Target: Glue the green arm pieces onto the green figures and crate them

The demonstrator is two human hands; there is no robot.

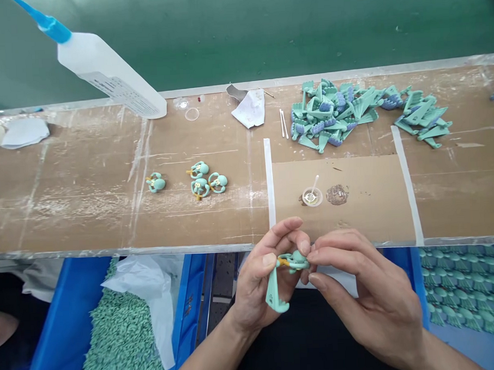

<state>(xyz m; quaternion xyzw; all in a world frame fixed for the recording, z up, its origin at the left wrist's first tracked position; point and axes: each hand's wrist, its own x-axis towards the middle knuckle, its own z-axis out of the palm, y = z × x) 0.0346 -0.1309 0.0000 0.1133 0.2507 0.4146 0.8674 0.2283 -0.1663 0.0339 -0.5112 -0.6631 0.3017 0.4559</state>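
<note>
My check, head view | left hand: bare, nails trimmed short | right hand: bare, nails likewise short | forearms: uncovered to frame edge | dark cloth below hands: cannot confirm I am wearing it

Rel. to the small cup: left hand and right hand are working just below it, w/ the bench edge between; green parts pile is blocking reach behind it; flat tape strip is lying left of it, not obstructing; toy figures are sitting further left, in a hand's way.
</note>
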